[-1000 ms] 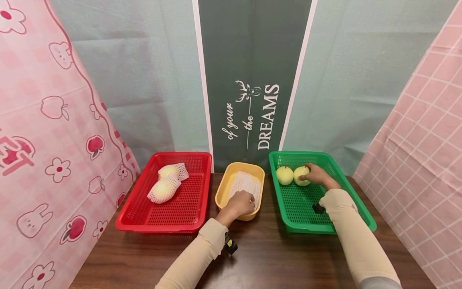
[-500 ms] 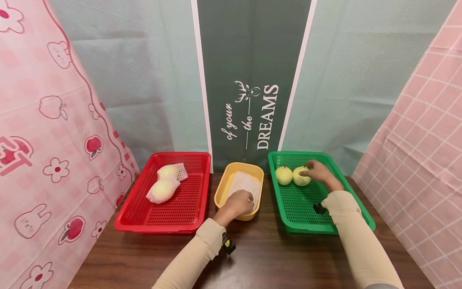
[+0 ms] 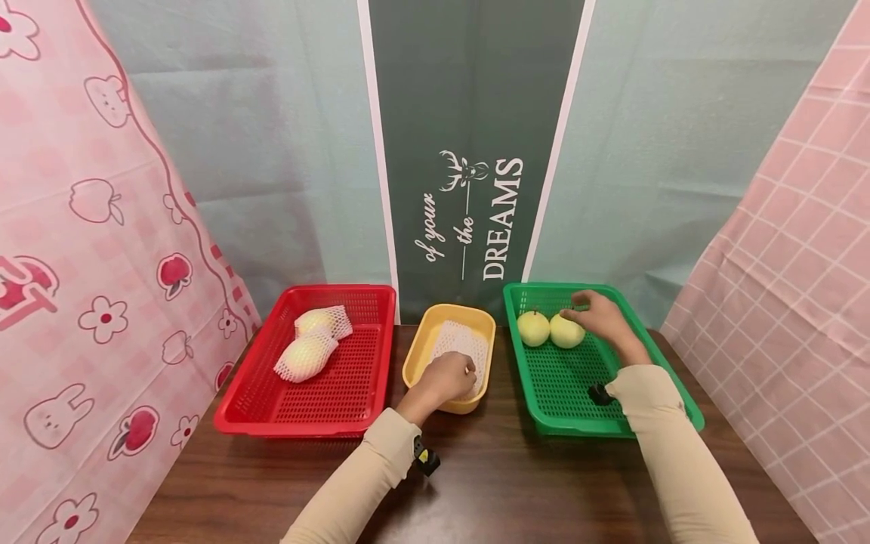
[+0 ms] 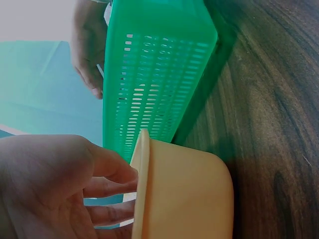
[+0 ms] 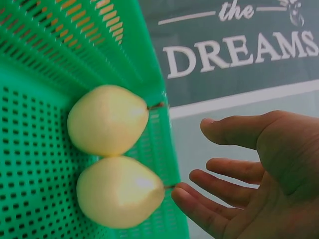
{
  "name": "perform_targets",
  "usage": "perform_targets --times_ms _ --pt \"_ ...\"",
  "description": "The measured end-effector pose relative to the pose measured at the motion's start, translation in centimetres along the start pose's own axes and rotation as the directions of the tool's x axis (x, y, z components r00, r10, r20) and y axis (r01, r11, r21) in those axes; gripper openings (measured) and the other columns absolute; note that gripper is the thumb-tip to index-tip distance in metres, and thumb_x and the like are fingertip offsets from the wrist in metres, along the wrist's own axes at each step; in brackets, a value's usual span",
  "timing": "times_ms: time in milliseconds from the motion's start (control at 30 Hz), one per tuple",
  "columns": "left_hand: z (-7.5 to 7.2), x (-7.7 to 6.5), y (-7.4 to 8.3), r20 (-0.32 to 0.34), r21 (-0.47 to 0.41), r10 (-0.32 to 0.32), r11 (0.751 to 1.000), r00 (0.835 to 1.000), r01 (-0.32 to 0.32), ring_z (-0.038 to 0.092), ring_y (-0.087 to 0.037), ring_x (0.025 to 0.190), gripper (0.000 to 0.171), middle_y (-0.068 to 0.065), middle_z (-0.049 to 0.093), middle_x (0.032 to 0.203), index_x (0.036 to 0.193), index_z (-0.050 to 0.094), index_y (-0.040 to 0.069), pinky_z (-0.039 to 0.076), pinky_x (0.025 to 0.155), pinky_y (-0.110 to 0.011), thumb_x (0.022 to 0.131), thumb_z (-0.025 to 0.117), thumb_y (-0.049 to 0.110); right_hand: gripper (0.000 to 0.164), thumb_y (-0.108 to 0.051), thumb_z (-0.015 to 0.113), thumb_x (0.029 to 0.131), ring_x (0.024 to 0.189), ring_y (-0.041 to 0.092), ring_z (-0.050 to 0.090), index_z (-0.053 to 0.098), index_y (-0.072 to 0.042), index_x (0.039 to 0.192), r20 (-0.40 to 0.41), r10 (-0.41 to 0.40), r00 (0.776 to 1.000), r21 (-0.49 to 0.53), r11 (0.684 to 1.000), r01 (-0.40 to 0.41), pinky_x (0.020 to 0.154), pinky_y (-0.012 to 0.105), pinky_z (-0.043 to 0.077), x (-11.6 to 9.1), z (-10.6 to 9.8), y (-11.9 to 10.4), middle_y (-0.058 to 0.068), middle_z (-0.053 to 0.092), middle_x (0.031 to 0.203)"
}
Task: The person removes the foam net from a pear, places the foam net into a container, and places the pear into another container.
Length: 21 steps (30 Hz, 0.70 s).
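My right hand (image 3: 598, 316) is just above the right-hand pale yellow pear (image 3: 566, 332) in the green basket, fingers spread and holding nothing. In the right wrist view a fingertip overlaps the stem of the nearer pear (image 5: 119, 191). A second pear (image 3: 533, 329) lies against it on the left. My left hand (image 3: 448, 376) reaches into the small yellow tub (image 3: 416, 355), over white foam fruit nets (image 3: 469, 340). The left wrist view shows its loosely bent fingers passing behind the tub's rim (image 4: 143, 184), which hides their tips; thumb and fingers stand apart.
At the left stands a red basket (image 3: 231, 419) holding two pears in foam nets (image 3: 306, 357). The green basket (image 3: 544, 423) stands right of the tub. All three are on a dark wooden table (image 3: 489, 483), with curtains on both sides and a printed cloth (image 3: 476, 91) behind.
My right hand has come off the right-hand pear and lifted slightly, its fingers opening. The left hand stays over the nets in the tub. The whole view has shifted a little.
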<state>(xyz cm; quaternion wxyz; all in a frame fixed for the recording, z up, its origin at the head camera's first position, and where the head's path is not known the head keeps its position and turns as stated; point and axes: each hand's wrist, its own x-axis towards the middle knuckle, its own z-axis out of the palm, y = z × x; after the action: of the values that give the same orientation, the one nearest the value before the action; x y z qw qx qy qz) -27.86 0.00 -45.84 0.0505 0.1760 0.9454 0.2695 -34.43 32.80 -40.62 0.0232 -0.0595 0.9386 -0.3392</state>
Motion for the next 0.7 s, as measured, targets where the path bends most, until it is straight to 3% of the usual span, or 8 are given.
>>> perform_targets --times_ms 333,467,700 --pt "-0.6 -0.3 0.0 -0.046 -0.035 0.030 0.999 0.998 -0.032 0.058 -0.014 0.074 0.017 -0.003 0.074 0.094 0.104 0.080 0.009 0.048 0.066 -0.028 0.101 0.065 0.017 0.063 -0.030 0.060 0.109 0.121 0.051 0.065 0.040 0.008 0.156 -0.002 -0.054 0.999 0.068 0.996 0.054 0.096 0.056 0.058 -0.4 1.3 -2.2 0.036 0.056 0.145" --pt "-1.1 -0.4 0.1 -0.089 -0.021 0.039 0.999 0.995 -0.041 0.059 -0.014 0.074 0.017 -0.003 0.076 0.095 0.103 0.079 0.010 0.052 0.070 -0.030 0.102 0.064 0.017 0.061 -0.030 0.061 0.109 0.113 0.047 0.070 0.043 0.007 0.154 -0.011 -0.078 0.997 0.084 0.993 0.079 0.091 0.053 0.061 -0.7 2.0 -3.2 0.035 0.060 0.139" --pt "-2.3 -0.6 0.4 -0.144 -0.051 0.035 0.998 0.989 -0.042 0.064 -0.016 0.079 0.019 -0.004 0.079 0.100 0.108 0.080 0.011 0.056 0.076 -0.034 0.103 0.064 0.020 0.055 -0.029 0.064 0.107 0.092 0.028 0.075 0.051 0.007 0.147 -0.034 -0.108 0.994 0.082 0.990 0.110 0.073 0.032 0.060 -1.1 3.0 -4.9 0.029 0.070 0.126"
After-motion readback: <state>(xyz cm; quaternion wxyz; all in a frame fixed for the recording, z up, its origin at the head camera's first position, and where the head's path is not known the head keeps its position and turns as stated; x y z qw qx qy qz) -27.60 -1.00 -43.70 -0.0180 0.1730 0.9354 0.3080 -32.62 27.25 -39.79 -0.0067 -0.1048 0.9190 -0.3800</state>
